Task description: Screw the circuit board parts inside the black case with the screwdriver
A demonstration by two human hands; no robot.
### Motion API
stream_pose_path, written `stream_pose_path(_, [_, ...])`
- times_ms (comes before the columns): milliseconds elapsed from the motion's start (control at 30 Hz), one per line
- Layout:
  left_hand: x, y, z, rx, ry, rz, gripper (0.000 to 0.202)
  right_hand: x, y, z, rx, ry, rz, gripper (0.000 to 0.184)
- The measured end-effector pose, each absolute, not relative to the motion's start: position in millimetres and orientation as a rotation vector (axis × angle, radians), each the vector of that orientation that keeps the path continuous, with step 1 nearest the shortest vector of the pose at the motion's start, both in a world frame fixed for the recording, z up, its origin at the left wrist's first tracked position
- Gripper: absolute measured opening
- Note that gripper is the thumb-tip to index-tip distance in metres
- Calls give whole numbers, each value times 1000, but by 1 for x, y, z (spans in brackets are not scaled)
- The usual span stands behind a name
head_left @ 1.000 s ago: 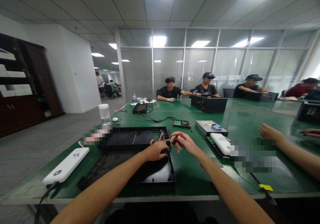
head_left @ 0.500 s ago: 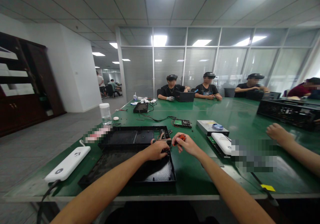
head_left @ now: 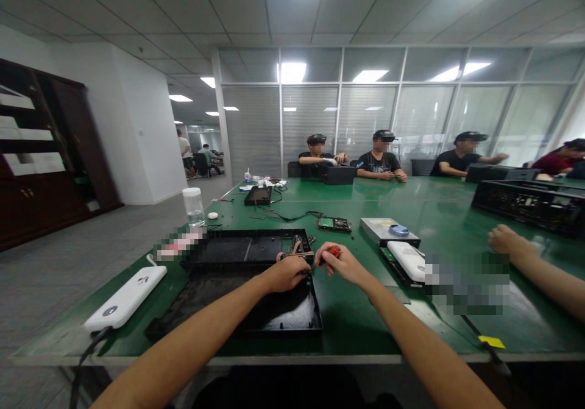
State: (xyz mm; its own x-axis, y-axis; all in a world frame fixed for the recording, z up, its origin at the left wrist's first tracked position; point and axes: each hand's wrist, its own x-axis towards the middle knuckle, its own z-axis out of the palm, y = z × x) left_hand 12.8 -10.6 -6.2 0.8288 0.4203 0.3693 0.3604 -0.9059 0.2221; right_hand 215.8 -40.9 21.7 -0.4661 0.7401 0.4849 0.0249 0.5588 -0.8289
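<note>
My right hand (head_left: 339, 263) is closed round the orange-red handle of a screwdriver (head_left: 336, 251), just right of a black plastic casing. Its tip is too small to make out. My left hand (head_left: 289, 273) rests at the right side of this casing, fingers curled down on something small that they hide. The casing has a lower tray (head_left: 214, 299) nearest me and a further black panel (head_left: 233, 249) behind it. Striped ribbon wires (head_left: 295, 255) run across the panel's right end, close to my left fingers.
A white power bank (head_left: 128, 299) with a cable lies left. Right are a silver disc drive (head_left: 388, 231) and another white power bank (head_left: 406, 261). Beyond sit a green circuit board (head_left: 333, 224) and a clear jar (head_left: 194, 206). A neighbour's hand (head_left: 509, 243) rests at right; several people sit opposite.
My hands stay almost in place, with the screwdriver still in the right one. Across the table, one person has raised their arms over a black box and another has stretched an arm out.
</note>
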Motion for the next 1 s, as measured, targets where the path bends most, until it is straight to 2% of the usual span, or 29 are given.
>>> stream_pose_path(367, [15, -7, -6, 2939, 577, 585, 15, 216, -37, 17, -580, -1848, 1022, 29])
stream_pose_path(600, [14, -6, -7, 2949, 560, 583, 14, 210, -36, 13, -456, -1660, 1202, 29])
stream_pose_path(833, [15, -11, -9, 2892, 708, 656, 24, 209, -30, 11, -549, -1668, 1003, 22])
stream_pose_path(1000, [15, -10, -10, 2869, 735, 652, 21, 207, -26, 9, -601, -1643, 938, 21])
